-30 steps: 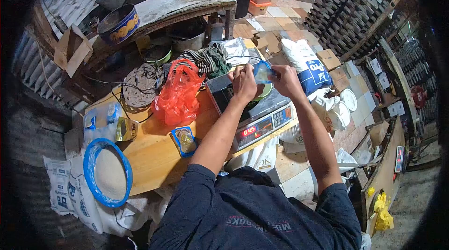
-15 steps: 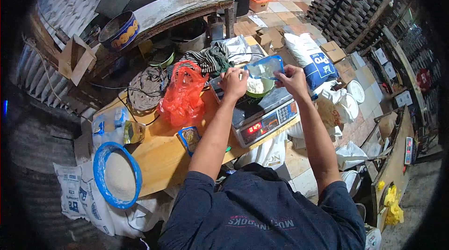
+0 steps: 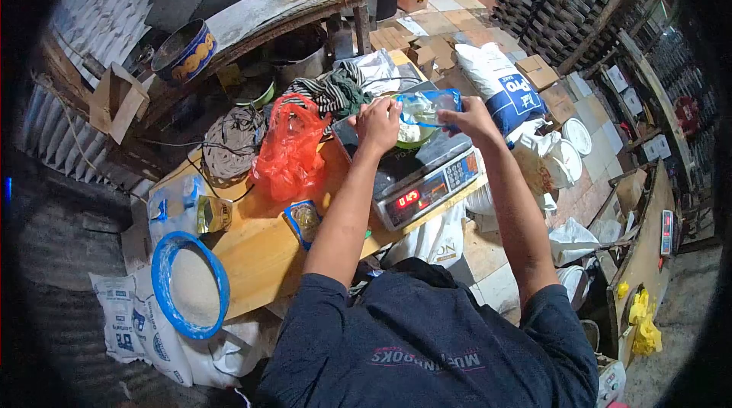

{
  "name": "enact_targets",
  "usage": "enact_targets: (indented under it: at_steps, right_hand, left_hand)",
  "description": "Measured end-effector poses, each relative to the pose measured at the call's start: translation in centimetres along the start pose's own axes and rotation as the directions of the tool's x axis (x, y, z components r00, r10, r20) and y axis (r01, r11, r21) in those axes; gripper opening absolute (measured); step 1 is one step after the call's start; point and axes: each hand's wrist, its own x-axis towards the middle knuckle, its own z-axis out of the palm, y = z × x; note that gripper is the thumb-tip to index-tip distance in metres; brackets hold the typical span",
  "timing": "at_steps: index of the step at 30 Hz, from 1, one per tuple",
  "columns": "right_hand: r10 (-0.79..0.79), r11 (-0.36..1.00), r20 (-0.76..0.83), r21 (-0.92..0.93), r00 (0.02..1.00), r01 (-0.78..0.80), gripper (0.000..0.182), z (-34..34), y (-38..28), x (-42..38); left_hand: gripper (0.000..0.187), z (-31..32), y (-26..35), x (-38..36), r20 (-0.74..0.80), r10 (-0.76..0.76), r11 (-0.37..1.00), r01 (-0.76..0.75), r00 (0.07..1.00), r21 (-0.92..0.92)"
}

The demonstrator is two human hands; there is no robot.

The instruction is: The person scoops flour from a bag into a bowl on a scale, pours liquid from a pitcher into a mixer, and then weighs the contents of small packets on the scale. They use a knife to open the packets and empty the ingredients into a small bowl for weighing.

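My left hand point(image 3: 378, 127) and my right hand point(image 3: 474, 121) grip opposite ends of a clear plastic pouch with blue edges point(image 3: 431, 103). Its fingers closed, each hand pinches the plastic. Directly below the pouch is a green bowl point(image 3: 412, 144) with white powder in it, partly hidden by the pouch and my left hand. The bowl stands on a digital scale point(image 3: 427, 194) whose red display is lit. A red plastic bag point(image 3: 293, 152) lies left of my left forearm, and a small blue-edged packet point(image 3: 303, 223) lies on the wooden table point(image 3: 263, 274).
A blue basin of pale powder point(image 3: 194, 286) sits at the table's left end beside a gold pouch point(image 3: 215, 215). Striped cloth point(image 3: 339, 88) lies behind the red bag. Right of the scale are a white-and-blue sack point(image 3: 507, 91) and a white tub point(image 3: 577, 136).
My right hand has shifted slightly on the pouch, its fingers now reaching further over the plastic. The view has moved a little, and both hands still hold the pouch above the bowl.
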Motion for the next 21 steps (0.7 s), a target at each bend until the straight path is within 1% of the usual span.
enact_targets:
  at_steps: [3, 4, 7, 8, 9, 10, 11, 12, 14, 15, 16, 17, 19, 20, 21]
  right_hand:
    - [-0.096, 0.987, -0.145, -0.139, 0.985, 0.076, 0.021, 0.7, 0.6, 0.6]
    - [-0.077, 0.979, -0.228, -0.204, 0.971, 0.03, 0.017, 1.5, -1.4, -0.8]
    - [-0.222, 0.959, -0.226, -0.229, 0.949, 0.169, 0.014, 2.4, -0.8, -0.7]
    - [-0.342, 0.927, -0.23, -0.24, 0.911, 0.287, 0.013, 2.4, 1.0, 0.3]
    - [-0.376, 0.895, -0.221, -0.337, 0.9, 0.291, 0.012, 2.2, 1.0, 0.4]
    - [-0.412, 0.854, -0.209, -0.428, 0.887, 0.295, 0.012, 2.2, 1.0, 0.5]
    - [-0.445, 0.805, -0.194, -0.514, 0.874, 0.296, 0.012, 2.4, 1.1, 0.5]
    - [-0.58, 0.735, -0.205, -0.549, 0.788, 0.398, 0.011, 2.8, 0.8, 0.3]
    - [-0.597, 0.722, -0.197, -0.554, 0.778, 0.414, 0.012, 3.3, 1.3, 0.4]
    - [-0.603, 0.718, -0.188, -0.552, 0.775, 0.424, 0.014, 3.7, 1.7, 0.6]
    - [-0.517, 0.79, -0.21, -0.492, 0.83, 0.367, 0.011, 3.9, 1.8, 0.8]
    - [-0.546, 0.779, -0.241, -0.498, 0.802, 0.38, 0.012, 4.0, 2.2, 1.3]
    - [-0.556, 0.775, -0.266, -0.507, 0.787, 0.376, 0.013, 4.4, 0.9, 0.6]
    - [-0.554, 0.792, -0.329, -0.492, 0.764, 0.363, 0.013, 5.2, -0.3, -0.1]
    - [-0.55, 0.807, -0.388, -0.477, 0.74, 0.349, 0.013, 6.4, -1.7, -1.2]
  left_hand:
    - [0.028, -0.2, -0.7, -0.7, -0.028, 0.048, 0.999, -0.048, 0.998, 0.009]
    - [0.023, -0.7, -1.0, -0.8, -0.047, 0.063, 0.998, -0.064, 0.997, -0.01]
    - [0.019, -3.5, -2.6, -1.5, -0.082, 0.092, 0.988, -0.102, 0.992, -0.12]
    - [0.016, -4.9, -3.6, -1.9, -0.141, 0.123, 0.987, -0.136, 0.982, -0.091]
    - [0.016, -6.5, -4.5, -2.5, -0.203, 0.155, 0.974, -0.184, 0.967, -0.132]
    - [0.015, -8.4, -5.3, -3.4, -0.241, 0.125, 0.979, -0.159, 0.962, -0.126]
    - [0.016, -10.2, -6.3, -4.5, -0.302, 0.138, 0.98, -0.175, 0.943, -0.099]
    - [0.017, -11.5, -8.1, -5.9, -0.326, 0.076, 0.988, -0.116, 0.942, -0.104]
    - [0.017, -14.7, -11.9, -9.0, -0.343, 0.11, 0.992, -0.084, 0.933, 0.09]
    - [0.017, -15.9, -13.7, -10.9, -0.361, 0.05, 0.997, -0.024, 0.931, 0.077]
    - [0.018, -17.0, -15.2, -13.1, -0.377, -0.011, 0.997, 0.038, 0.926, 0.064]
    - [0.018, -18.2, -16.7, -15.5, -0.393, -0.075, 0.994, 0.101, 0.916, 0.047]
    - [0.018, -21.4, -18.4, -20.3, -0.334, -0.177, 0.963, 0.232, 0.926, 0.134]
    - [0.017, -22.7, -19.0, -22.3, -0.31, -0.229, 0.941, 0.292, 0.923, 0.173]
    - [0.017, -23.9, -19.5, -24.3, -0.337, -0.235, 0.934, 0.308, 0.912, 0.182]
